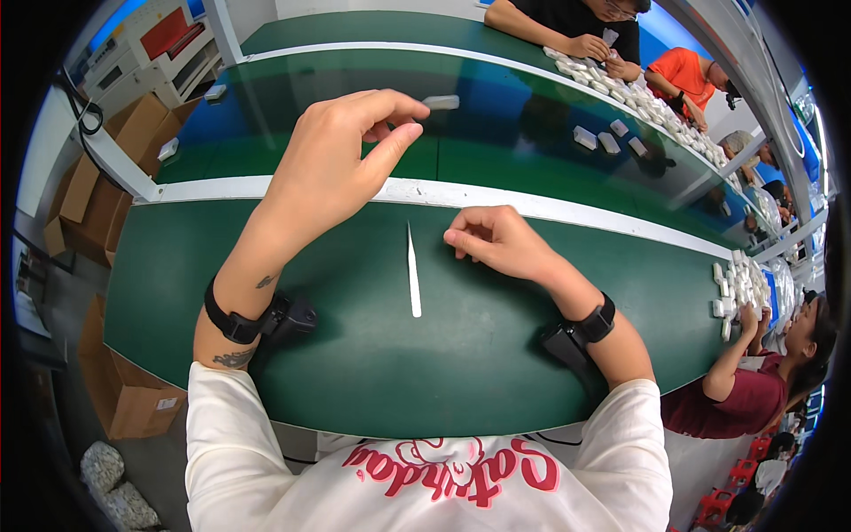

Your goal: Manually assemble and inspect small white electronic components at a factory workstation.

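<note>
My left hand (341,160) reaches over the dark green conveyor belt, thumb and index finger curved and apart with nothing between them. Just past its index fingertip lies a small pale, translucent packet or case (441,102) on the belt. My right hand (501,242) hovers over the green tabletop (425,372), its fingers curled in toward the thumb and no object showing in them. Between the two hands, slim white tweezers (413,279) lie on the tabletop, their pointed end away from me. Neither hand touches them.
A white rail (425,191) divides tabletop from belt. Small white cases (596,139) sit on the belt; more are piled along the far rail and at a right-hand station (743,284), where co-workers handle them. Cardboard boxes (128,381) stand on the left. Both my wrists carry strapped black devices (288,317).
</note>
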`<act>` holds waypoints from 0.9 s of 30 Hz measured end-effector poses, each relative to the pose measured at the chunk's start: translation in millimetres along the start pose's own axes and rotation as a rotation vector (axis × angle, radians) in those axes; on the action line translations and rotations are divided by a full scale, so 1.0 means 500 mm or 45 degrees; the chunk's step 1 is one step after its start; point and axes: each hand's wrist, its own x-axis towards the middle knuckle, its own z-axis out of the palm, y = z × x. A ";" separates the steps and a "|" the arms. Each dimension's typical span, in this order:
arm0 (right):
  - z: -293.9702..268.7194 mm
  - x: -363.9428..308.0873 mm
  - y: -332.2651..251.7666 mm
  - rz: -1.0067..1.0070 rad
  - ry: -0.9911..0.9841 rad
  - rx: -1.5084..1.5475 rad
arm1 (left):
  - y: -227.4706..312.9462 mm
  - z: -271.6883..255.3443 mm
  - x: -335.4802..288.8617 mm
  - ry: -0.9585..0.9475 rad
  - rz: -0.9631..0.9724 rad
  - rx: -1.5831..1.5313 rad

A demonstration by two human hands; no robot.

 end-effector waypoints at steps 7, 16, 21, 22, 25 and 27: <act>0.011 0.015 0.023 0.144 0.017 0.364 | -0.011 0.018 0.001 -0.132 -0.123 -0.097; 0.004 0.018 0.026 0.182 0.072 0.487 | -0.137 0.194 -0.031 -0.608 -0.693 -0.841; -0.003 0.015 0.032 0.187 0.091 0.467 | -0.164 0.203 -0.032 -0.425 -0.982 -1.104; -0.006 0.016 0.033 0.183 0.098 0.460 | -0.166 0.204 -0.033 -0.409 -0.950 -1.126; 0.005 0.013 0.035 0.187 0.099 0.479 | -0.161 0.204 -0.041 -0.402 -0.988 -1.079; 0.007 0.018 0.034 0.182 0.097 0.472 | -0.167 0.200 -0.041 -0.392 -0.983 -1.103</act>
